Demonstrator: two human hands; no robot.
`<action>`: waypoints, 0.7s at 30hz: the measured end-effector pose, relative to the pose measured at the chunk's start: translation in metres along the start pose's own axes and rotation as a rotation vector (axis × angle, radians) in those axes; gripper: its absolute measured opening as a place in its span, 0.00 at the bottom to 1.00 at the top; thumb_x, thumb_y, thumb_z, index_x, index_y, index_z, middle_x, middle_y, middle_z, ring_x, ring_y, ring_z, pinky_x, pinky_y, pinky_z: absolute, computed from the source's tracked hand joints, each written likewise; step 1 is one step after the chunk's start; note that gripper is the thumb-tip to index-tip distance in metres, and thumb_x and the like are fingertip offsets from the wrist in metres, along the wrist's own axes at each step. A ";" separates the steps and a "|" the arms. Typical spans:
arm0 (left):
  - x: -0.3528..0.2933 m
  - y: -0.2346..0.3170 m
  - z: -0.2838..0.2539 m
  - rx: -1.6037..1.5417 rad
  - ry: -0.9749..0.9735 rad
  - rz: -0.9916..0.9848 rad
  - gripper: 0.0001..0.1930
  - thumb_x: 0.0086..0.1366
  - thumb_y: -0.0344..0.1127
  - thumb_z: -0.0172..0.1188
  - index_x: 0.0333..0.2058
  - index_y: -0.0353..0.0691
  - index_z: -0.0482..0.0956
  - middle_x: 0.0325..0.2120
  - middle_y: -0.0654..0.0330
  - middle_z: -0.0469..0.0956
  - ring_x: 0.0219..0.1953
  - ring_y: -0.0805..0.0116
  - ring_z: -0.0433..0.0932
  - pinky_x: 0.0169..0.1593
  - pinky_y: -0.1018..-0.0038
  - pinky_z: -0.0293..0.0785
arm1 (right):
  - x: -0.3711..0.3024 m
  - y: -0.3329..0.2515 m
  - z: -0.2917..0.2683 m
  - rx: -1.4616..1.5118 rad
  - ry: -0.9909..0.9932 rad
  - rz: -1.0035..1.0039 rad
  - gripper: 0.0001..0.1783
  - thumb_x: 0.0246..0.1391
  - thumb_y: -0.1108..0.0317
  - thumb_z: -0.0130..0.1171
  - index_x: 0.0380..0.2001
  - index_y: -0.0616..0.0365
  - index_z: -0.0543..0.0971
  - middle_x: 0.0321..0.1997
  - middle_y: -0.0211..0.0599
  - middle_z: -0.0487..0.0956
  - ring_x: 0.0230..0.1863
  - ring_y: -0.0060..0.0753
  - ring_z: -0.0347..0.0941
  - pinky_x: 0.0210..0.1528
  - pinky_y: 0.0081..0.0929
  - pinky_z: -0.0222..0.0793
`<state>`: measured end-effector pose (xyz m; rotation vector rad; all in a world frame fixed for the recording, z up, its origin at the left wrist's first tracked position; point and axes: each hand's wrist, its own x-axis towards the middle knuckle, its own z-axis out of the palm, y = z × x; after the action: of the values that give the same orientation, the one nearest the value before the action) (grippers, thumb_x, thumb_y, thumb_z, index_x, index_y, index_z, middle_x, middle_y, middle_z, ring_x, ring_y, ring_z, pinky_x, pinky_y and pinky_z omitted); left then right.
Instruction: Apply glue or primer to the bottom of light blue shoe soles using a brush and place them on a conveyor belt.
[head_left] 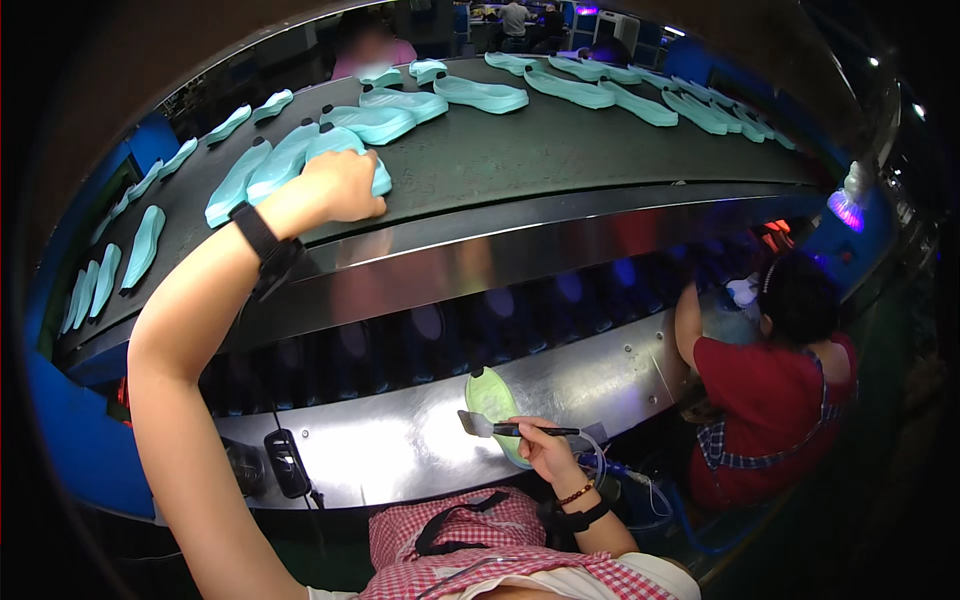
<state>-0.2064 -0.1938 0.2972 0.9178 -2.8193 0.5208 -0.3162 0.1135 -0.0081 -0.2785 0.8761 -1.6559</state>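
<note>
My left hand (345,185) reaches up onto the dark conveyor belt (520,150) and grips a turquoise shoe sole (330,145) at its near end. Two more soles (262,172) lie right beside it to the left. My right hand (545,452) holds a thin black brush (500,428) low in front of me. The bristles rest on a green sole (490,400) that lies on the steel ledge (400,450).
Several turquoise soles (570,90) ride along the belt, and more soles (100,280) sit at its left end. A person in a red top (775,390) works at the right, below the belt. A black plug box (285,462) hangs on the ledge.
</note>
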 end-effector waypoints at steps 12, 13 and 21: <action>0.085 -0.044 0.006 0.047 -0.448 -0.357 0.31 0.41 0.45 0.63 0.42 0.29 0.71 0.43 0.43 0.70 0.46 0.51 0.69 0.48 0.65 0.65 | 0.003 -0.005 -0.019 0.080 -0.018 0.019 0.11 0.51 0.74 0.50 0.37 0.67 0.74 0.25 0.34 0.75 0.17 0.20 0.66 0.23 0.14 0.63; 0.098 -0.048 0.008 -0.007 -0.408 -0.377 0.35 0.41 0.45 0.63 0.47 0.30 0.68 0.45 0.42 0.68 0.48 0.50 0.68 0.50 0.65 0.64 | 0.004 -0.006 -0.020 0.087 -0.014 0.007 0.11 0.51 0.74 0.50 0.37 0.67 0.74 0.25 0.34 0.75 0.17 0.20 0.66 0.23 0.14 0.63; 0.160 -0.062 0.057 -0.152 -0.446 -0.228 0.51 0.39 0.30 0.60 0.60 0.47 0.37 0.51 0.40 0.61 0.53 0.47 0.62 0.52 0.62 0.60 | 0.014 -0.005 -0.023 0.150 0.027 0.044 0.12 0.50 0.74 0.51 0.38 0.66 0.74 0.22 0.32 0.73 0.19 0.19 0.66 0.22 0.12 0.61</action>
<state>-0.2996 -0.3480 0.2981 1.4526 -3.0090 0.0737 -0.3377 0.1100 -0.0248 -0.1326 0.7681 -1.6778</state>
